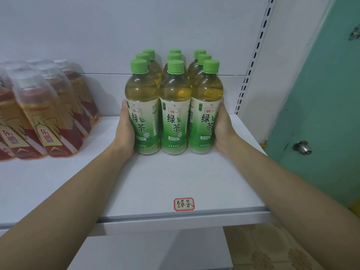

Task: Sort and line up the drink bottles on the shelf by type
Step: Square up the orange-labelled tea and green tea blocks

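The left hand (125, 125) and right hand (224, 125) press flat, fingers straight, against the two outer sides of the green tea bottles (174, 106), a three-by-three block standing upright on the white shelf (136, 182). Red-labelled bottles (44, 112) stand well apart at left; a handwritten tag (184, 204) sits at the shelf's front edge.

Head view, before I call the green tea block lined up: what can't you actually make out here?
- Green tea bottles: the rear rows show caps only; front bottles hide their bodies and labels.
- Left hand and right hand: fingers hidden behind the outer bottles.
- Red-label bottles: blurred, and cut off by the left edge, so their count is unclear.
- Shelf tag: readable, but the shelf has no other tag in view.
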### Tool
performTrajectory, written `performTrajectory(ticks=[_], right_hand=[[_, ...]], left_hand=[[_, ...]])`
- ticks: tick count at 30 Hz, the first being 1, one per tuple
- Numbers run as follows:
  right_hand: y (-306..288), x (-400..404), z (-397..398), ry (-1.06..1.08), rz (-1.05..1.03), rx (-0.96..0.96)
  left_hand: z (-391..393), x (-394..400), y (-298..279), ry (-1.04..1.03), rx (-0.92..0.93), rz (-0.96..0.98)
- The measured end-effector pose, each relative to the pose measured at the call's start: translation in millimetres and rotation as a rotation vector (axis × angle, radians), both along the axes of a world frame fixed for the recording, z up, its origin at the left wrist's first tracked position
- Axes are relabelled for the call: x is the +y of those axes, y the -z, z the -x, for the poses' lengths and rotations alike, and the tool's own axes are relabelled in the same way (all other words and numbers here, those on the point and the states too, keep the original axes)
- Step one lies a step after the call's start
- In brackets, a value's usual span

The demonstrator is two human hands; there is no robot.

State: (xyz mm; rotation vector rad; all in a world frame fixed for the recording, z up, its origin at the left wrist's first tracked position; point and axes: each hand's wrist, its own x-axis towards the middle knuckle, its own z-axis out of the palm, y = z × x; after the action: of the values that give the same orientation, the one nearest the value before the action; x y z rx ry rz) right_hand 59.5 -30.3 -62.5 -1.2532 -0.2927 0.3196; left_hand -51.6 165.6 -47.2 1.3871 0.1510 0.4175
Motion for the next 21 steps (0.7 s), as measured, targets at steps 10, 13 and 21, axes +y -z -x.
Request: performTrajectory(ticks=[10, 13, 21], right_hand=[[3.8, -35.4, 17.8, -0.083, 0.317, -0.332], [11.1, -15.3, 35.3, 0.032, 0.291, -0.431], [19.6, -1.2, 35.6, 0.246, 0.321, -0.454]], left_hand=[[18.5, 37.5, 14.4, 0.233, 0.028, -0.579], [9.4, 21.8, 29.1, 0.049, -0.035, -0.593], [15.0, 8.6, 28.5, -0.232, 0.079, -0.708]])
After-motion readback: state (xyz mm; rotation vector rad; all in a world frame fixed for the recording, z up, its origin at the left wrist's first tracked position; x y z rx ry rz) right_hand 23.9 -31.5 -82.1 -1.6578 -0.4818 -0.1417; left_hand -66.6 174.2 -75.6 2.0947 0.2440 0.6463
